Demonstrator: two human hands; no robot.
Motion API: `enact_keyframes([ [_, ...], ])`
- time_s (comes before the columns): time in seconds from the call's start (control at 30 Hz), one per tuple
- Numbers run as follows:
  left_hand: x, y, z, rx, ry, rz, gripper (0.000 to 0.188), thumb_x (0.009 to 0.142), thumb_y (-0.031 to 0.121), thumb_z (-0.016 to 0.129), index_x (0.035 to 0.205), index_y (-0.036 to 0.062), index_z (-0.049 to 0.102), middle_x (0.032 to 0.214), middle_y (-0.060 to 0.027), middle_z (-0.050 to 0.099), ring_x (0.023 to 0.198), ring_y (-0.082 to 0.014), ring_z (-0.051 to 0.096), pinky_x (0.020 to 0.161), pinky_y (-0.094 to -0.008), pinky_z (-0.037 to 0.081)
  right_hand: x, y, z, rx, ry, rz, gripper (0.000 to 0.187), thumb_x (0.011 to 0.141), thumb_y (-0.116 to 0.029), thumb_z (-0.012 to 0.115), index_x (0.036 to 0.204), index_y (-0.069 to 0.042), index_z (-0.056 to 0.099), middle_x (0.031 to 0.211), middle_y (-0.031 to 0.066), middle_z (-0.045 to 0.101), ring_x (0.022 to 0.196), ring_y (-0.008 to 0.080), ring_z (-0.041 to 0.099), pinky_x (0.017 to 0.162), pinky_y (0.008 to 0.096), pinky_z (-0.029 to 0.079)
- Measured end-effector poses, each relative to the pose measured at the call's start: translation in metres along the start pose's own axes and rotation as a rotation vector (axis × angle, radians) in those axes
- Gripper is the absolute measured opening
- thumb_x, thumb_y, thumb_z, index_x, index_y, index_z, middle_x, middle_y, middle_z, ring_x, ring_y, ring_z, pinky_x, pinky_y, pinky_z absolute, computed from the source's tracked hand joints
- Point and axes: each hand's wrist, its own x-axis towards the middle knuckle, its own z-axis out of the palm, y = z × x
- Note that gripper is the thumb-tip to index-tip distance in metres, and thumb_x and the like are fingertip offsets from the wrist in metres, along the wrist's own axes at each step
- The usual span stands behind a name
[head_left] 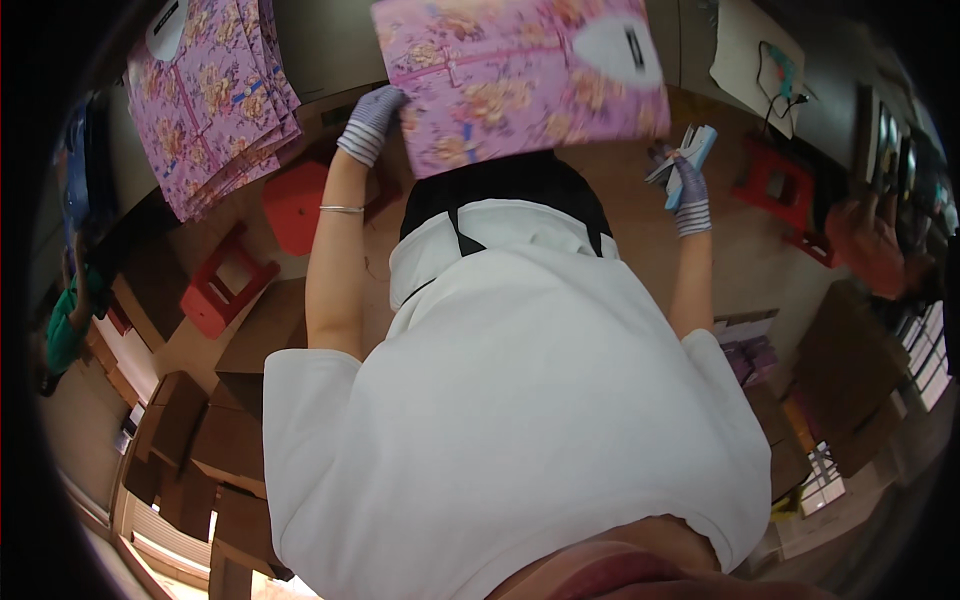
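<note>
My left hand (pixel 372 122), in a grey glove with a striped cuff, grips the left edge of a folded pink floral garment (pixel 500 100). The garment has a white neck piece with a dark label at its right end and lies at the table's near edge, overhanging it a little. A light blue stapler (pixel 692 165) is in my right hand (pixel 688 190), gloved alike, off the garment's lower right corner. The right fingers wrap round the stapler and are partly hidden by it.
A stack of similar floral garments (pixel 215 110) lies on the table at the far left. At the far right are a pale sheet (pixel 755 65) and a teal item with a cable. Red stools (pixel 228 280) and cardboard boxes (pixel 235 450) stand around me. Other people work at both sides.
</note>
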Motion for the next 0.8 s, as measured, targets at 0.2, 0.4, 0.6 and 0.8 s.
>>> enact_keyframes([
  [0.2,0.008,0.025,-0.019,-0.326,0.109,0.02,0.028,0.078,0.028,0.051,0.086,0.0019,0.057,0.08,-0.004,0.054,0.075,-0.0127,0.049,0.07,-0.0241,0.039,0.011,0.041,-0.013,-0.162,-0.215,0.257,0.034,0.078,-0.027,0.058,0.1,-0.001,0.054,0.085,0.0035,0.056,0.074,0.0114,0.055,0.066,0.0213,0.043],
  [0.4,-0.026,0.012,0.021,-1.302,-0.341,0.094,0.058,0.078,0.051,0.04,0.114,0.0057,0.044,0.117,-0.0081,0.046,0.11,-0.0264,0.04,0.094,-0.0405,0.029,-0.003,0.048,0.05,0.149,-0.34,0.342,0.029,0.079,-0.022,0.055,0.097,0.0,0.049,0.089,0.0112,0.055,0.083,0.0213,0.057,0.07,0.0348,0.05],
  [0.6,-0.049,-0.007,0.114,-0.575,-0.089,-0.32,0.026,0.08,0.017,0.052,0.1,0.0004,0.048,0.092,-0.0137,0.057,0.083,-0.025,0.057,0.067,-0.0364,0.048,0.002,0.06,0.103,0.147,-0.445,0.297,0.035,0.077,-0.021,0.058,0.101,0.002,0.046,0.103,0.0176,0.049,0.102,0.0297,0.049,0.079,0.0432,0.044],
  [0.8,-0.031,0.003,0.114,-0.416,-0.051,-0.366,0.023,0.079,0.012,0.053,0.097,-0.0018,0.048,0.075,-0.0136,0.059,0.063,-0.0258,0.06,0.046,-0.0314,0.049,-0.02,0.042,0.112,-0.573,-0.55,0.194,0.04,0.073,-0.026,0.063,0.1,-0.001,0.047,0.089,0.0115,0.056,0.082,0.0202,0.057,0.068,0.0298,0.047],
])
